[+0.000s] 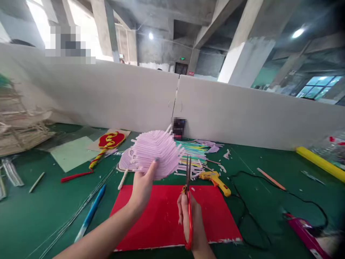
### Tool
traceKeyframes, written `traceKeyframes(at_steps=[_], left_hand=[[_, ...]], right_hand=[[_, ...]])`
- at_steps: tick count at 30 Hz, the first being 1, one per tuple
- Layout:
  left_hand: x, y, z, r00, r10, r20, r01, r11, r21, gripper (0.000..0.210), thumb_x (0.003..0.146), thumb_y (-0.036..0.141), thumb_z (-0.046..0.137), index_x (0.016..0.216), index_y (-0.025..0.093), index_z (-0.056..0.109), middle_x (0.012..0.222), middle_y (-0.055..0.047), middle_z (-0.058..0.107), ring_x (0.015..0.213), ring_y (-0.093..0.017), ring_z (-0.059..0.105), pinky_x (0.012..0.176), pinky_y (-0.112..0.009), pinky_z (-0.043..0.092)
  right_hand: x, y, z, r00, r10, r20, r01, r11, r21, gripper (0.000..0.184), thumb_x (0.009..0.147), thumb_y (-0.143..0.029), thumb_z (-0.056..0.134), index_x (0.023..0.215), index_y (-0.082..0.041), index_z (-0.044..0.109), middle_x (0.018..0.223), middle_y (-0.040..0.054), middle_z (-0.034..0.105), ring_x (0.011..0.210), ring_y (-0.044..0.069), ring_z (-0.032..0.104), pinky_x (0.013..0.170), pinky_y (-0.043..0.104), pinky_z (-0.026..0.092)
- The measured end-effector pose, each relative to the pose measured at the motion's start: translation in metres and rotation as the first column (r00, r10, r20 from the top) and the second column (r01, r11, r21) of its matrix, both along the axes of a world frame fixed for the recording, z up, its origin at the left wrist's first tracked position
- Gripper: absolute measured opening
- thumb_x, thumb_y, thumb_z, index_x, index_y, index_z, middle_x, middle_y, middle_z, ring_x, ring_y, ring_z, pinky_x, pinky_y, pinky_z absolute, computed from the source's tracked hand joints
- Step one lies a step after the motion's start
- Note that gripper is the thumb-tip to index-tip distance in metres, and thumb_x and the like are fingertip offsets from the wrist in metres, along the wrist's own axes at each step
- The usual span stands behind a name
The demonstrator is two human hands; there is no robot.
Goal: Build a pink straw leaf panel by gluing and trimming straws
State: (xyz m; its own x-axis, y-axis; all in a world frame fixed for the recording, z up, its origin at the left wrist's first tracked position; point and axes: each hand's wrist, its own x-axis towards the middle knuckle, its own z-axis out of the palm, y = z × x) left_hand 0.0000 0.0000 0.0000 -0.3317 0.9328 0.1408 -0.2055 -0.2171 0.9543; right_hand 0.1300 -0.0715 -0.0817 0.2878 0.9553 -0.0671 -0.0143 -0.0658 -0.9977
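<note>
My left hand [144,185] grips a lilac, leaf-shaped panel [157,153] made of rows of fuzzy pipe cleaners, with the thumb pressed on its front. Loose strip ends stick out along the panel's sides. In my right hand [190,212] are red-handled scissors [188,172], pointing up, their blades nearly together. The blades stand just right of the panel, apart from its body. Both hands are above a red sheet [167,216]. Partly hidden behind the panel, another lilac piece [125,160] lies on the table.
A yellow glue gun [215,180] with a black cord lies right of the scissors. Several coloured pipe cleaners [196,149] are heaped behind. Left are a red-and-yellow fuzzy piece [111,139], a blue stick [93,207] and thin wires [81,203]. A white partition [107,93] closes the back.
</note>
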Motion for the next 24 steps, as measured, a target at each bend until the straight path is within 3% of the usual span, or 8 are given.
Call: traceKeyframes(at_steps=[4,8,12,16,18,20,22,24], left_hand=[[-0.004,0.0,-0.008,0.996,0.003,0.089,0.001,0.999,-0.043,0.042,0.077,0.036,0.067,0.114,0.015,0.064,0.118,-0.008,0.068,0.117,-0.023,0.058,0.105,-0.032,0.041],[-0.01,-0.006,-0.035,0.988,-0.023,0.155,0.047,0.986,-0.157,0.039,0.074,0.035,0.072,0.107,0.014,0.067,0.109,-0.009,0.072,0.114,-0.027,0.06,0.104,-0.038,0.042],[-0.014,-0.007,-0.068,0.971,-0.057,0.234,0.123,0.953,-0.276,0.035,0.07,0.032,0.077,0.098,0.012,0.069,0.108,-0.011,0.072,0.11,-0.03,0.062,0.101,-0.042,0.046],[-0.014,-0.002,-0.083,0.925,-0.134,0.355,0.248,0.921,-0.299,0.033,0.072,0.031,0.077,0.098,0.012,0.069,0.11,-0.011,0.071,0.109,-0.029,0.063,0.101,-0.043,0.046],[-0.015,0.0,-0.085,0.917,-0.144,0.373,0.268,0.914,-0.305,0.033,0.072,0.029,0.077,0.099,0.013,0.069,0.113,-0.01,0.07,0.109,-0.029,0.063,0.102,-0.043,0.045],[-0.015,0.0,-0.086,0.915,-0.157,0.372,0.283,0.906,-0.314,0.034,0.071,0.029,0.078,0.1,0.013,0.069,0.114,-0.01,0.07,0.11,-0.028,0.063,0.103,-0.042,0.045],[-0.016,0.0,-0.087,0.911,-0.17,0.376,0.297,0.903,-0.311,0.036,0.07,0.03,0.079,0.1,0.013,0.069,0.114,-0.01,0.07,0.11,-0.029,0.063,0.103,-0.042,0.045],[-0.016,0.0,-0.09,0.909,-0.171,0.379,0.296,0.907,-0.3,0.038,0.069,0.032,0.08,0.1,0.014,0.069,0.112,-0.01,0.07,0.109,-0.029,0.063,0.102,-0.042,0.046]], right_hand=[[0.001,0.004,0.017,0.988,-0.016,-0.154,0.016,1.0,-0.004,0.053,0.078,-0.072,0.048,0.07,-0.02,0.049,0.046,-0.0075,0.04,0.036,0.007,0.035,0.034,0.019,0.03],[0.014,0.0,0.038,0.979,-0.009,-0.202,0.021,0.998,0.056,0.053,0.079,-0.071,0.048,0.073,-0.019,0.05,0.048,-0.0055,0.048,0.035,0.007,0.04,0.035,0.018,0.032],[0.042,-0.009,0.058,0.99,-0.017,-0.14,0.021,0.999,0.026,0.054,0.075,-0.073,0.052,0.071,-0.018,0.052,0.046,-0.005,0.049,0.033,0.007,0.041,0.033,0.018,0.034],[0.092,-0.021,0.069,0.976,-0.207,0.073,0.213,0.973,-0.088,0.055,0.069,-0.074,0.056,0.064,-0.02,0.049,0.041,-0.0058,0.044,0.028,0.007,0.035,0.029,0.019,0.027],[0.125,-0.023,0.071,0.906,-0.28,0.316,0.336,0.932,-0.138,0.052,0.068,-0.073,0.058,0.064,-0.021,0.05,0.041,-0.0048,0.045,0.03,0.01,0.038,0.031,0.022,0.032],[0.159,-0.022,0.07,0.721,-0.151,0.677,0.345,0.925,-0.162,0.047,0.07,-0.07,0.055,0.062,-0.024,0.052,0.041,-0.002,0.047,0.035,0.014,0.044,0.038,0.025,0.038],[0.193,-0.017,0.064,0.641,-0.093,0.762,0.363,0.911,-0.195,0.04,0.065,-0.063,0.064,0.059,-0.025,0.053,0.044,0.0014,0.054,0.038,0.017,0.048,0.04,0.027,0.039],[0.225,-0.012,0.052,0.494,0.099,0.864,0.394,0.86,-0.324,0.036,0.068,-0.061,0.059,0.06,-0.026,0.055,0.051,0.0039,0.062,0.044,0.021,0.056,0.045,0.03,0.042]])
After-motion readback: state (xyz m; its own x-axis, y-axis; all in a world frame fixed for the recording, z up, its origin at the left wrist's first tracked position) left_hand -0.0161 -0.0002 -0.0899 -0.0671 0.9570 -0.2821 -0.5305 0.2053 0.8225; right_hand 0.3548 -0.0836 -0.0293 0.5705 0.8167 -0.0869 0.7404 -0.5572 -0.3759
